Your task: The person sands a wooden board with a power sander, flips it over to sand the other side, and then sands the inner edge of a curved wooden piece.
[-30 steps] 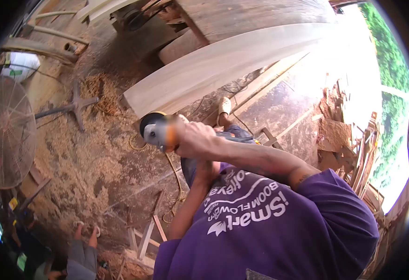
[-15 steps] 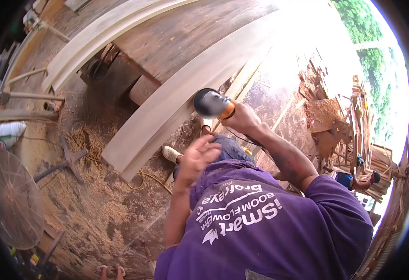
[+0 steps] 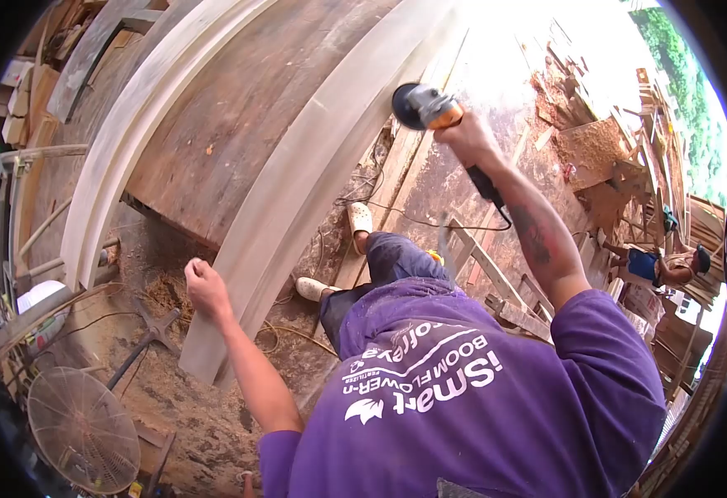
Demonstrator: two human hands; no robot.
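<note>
My right hand (image 3: 469, 143) grips an orange and black power tool (image 3: 431, 108) with a round dark head. The tool is at the right-hand edge of a long, curved, pale wooden piece (image 3: 289, 158); whether its head touches the wood is unclear. A cord runs from the tool's rear end. My left hand (image 3: 206, 289) is raised beside the near end of the same piece, its fingers curled together and nothing visible in them.
A second curved pale piece (image 3: 135, 124) lies on a brown wooden tabletop (image 3: 222, 124). Lower left stands a round fan (image 3: 84, 430). Sawdust and cords cover the floor. Wood scraps (image 3: 591, 153) are piled at right, near another person (image 3: 670, 264) in blue shorts.
My right hand and the tool have moved up and right. My left hand has gone from in front of my body to the left, its fingers now curled. The view has shifted.
</note>
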